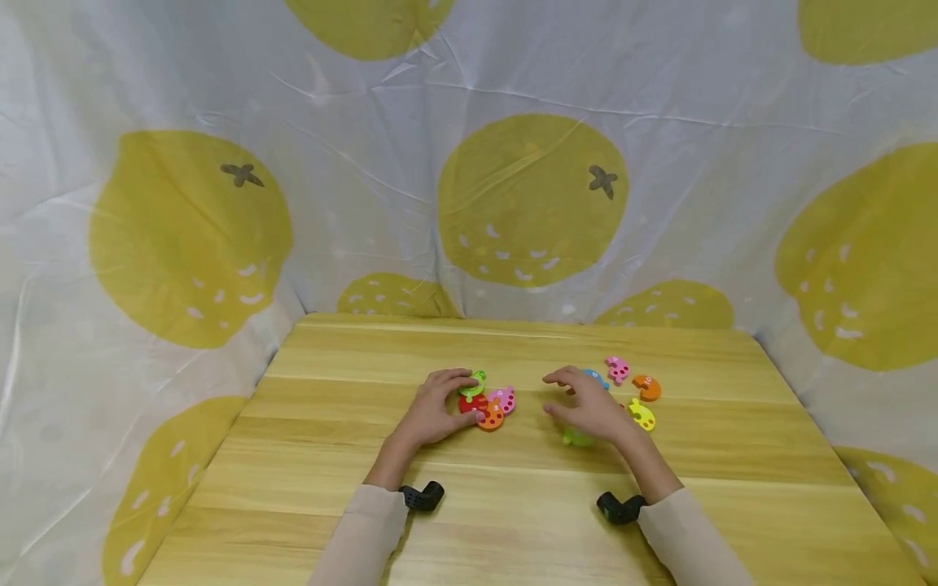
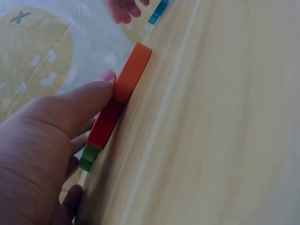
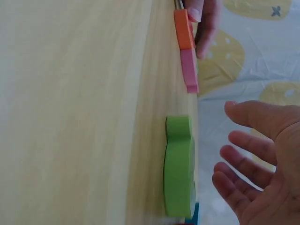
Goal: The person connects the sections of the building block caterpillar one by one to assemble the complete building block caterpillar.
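My left hand [image 1: 432,413] curls around a joined cluster of small, dotted puzzle pieces on the table. Its thumb presses the side of the orange piece [image 2: 133,72], and its fingers reach past the red piece [image 2: 106,124] to the green piece [image 1: 477,382]. A pink piece [image 1: 505,400] adjoins the cluster on the right. Raised above the table, my right hand [image 1: 595,408] has its fingers spread and loosely bent, holding nothing. A light green piece [image 3: 179,168] lies beneath it, and a blue piece [image 1: 597,377] is partly hidden behind it.
Right of my right hand lie a second pink piece [image 1: 618,369], another orange piece [image 1: 648,387] and a yellow piece [image 1: 642,415]. The wooden table [image 1: 513,521] ends at a lemon-print curtain [image 1: 381,187] behind and at both sides.
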Available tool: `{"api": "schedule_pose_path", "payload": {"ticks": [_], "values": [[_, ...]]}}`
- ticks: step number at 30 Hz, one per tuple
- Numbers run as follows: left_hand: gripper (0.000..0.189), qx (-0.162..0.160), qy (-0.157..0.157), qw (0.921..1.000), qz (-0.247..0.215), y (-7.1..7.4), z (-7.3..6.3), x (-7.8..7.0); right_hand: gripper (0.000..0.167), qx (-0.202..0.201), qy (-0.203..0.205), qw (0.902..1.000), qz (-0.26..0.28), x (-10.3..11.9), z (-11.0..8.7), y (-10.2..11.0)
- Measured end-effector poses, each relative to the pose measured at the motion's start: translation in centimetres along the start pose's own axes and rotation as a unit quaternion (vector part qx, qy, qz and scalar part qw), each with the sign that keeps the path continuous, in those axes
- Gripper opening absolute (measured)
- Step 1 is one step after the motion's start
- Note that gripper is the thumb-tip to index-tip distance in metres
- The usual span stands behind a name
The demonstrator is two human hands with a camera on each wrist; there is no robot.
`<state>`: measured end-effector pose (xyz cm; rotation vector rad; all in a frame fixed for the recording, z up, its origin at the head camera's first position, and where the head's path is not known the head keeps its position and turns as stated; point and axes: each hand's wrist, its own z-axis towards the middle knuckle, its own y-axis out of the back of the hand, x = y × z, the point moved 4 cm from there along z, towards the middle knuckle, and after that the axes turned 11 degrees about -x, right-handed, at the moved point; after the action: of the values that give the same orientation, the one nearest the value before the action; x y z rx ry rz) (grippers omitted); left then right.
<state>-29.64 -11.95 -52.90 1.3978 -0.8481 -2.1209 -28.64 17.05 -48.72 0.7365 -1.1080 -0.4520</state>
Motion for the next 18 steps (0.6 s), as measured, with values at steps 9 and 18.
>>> {"api": "schedule_pose_path", "payload": {"ticks": [9, 18], "values": [[0.06, -0.003, -0.003, 0.9998, 0.017, 0.1, 0.0, 0.0, 0.056, -0.029, -0.025, 0.9983, -0.043, -1.0, -3.0, 2.0], [0.056, -0.008, -0.01, 0.9999, 0.011, -0.1, 0.0, -0.1, 0.054, -0.076, -0.121, 0.9876, -0.066, -2.2, -5.2, 2.5]]}}
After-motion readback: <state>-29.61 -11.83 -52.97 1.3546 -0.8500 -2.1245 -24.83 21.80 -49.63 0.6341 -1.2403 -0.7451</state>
